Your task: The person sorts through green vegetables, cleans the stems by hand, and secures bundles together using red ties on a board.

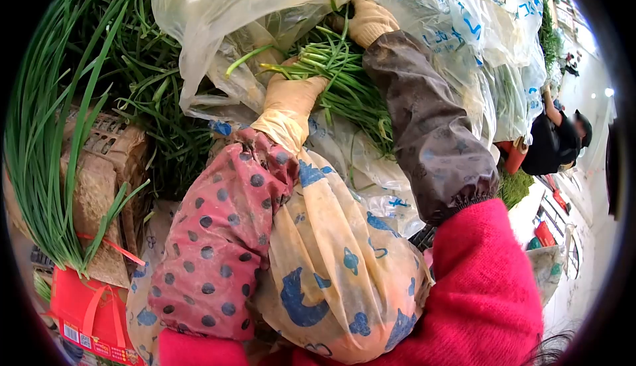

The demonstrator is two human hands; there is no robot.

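My left hand [291, 100], in a cream glove, is closed around a bunch of chives [351, 78], whose pale cut ends point left. The leaves hang down to the right, over a clear plastic bag [225, 8] with blue print. Higher up, under the lifted bag edge, my gloved right hand [372, 23] has its fingers curled at the top of the bunch. The bag and leaves partly hide those fingers, and I cannot tell what they grip.
Loose long chives [50, 121] lie over a worn cardboard box [99, 187] at left, with more greens behind. A red carton [86, 310] stands at lower left. A person in black [553, 137] is at far right. My patterned apron [344, 266] covers my lap.
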